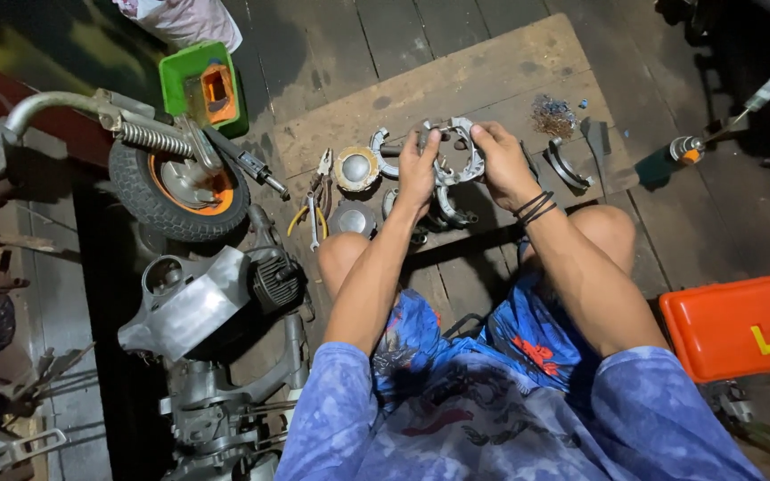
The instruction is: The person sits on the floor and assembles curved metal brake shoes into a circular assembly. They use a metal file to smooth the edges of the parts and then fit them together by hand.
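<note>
Both hands, left hand (pixel 418 169) and right hand (pixel 501 160), closed on the brake shoe assembly (pixel 458 156) at 12 o'clock, mid-job judging by loose parts: second brake shoe (pixel 567 166) at 1 o'clock, round metal cap (pixel 356 168) at 11 o'clock on the floor.

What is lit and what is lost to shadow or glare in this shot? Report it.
Head view: light falls brightest on both hands, left hand and right hand, on the metal brake part they hold and the wooden board; glare whitens the engine cover; the corners go near black; the wide lens bends the edges; the orange toolbox stays sharp.
</note>
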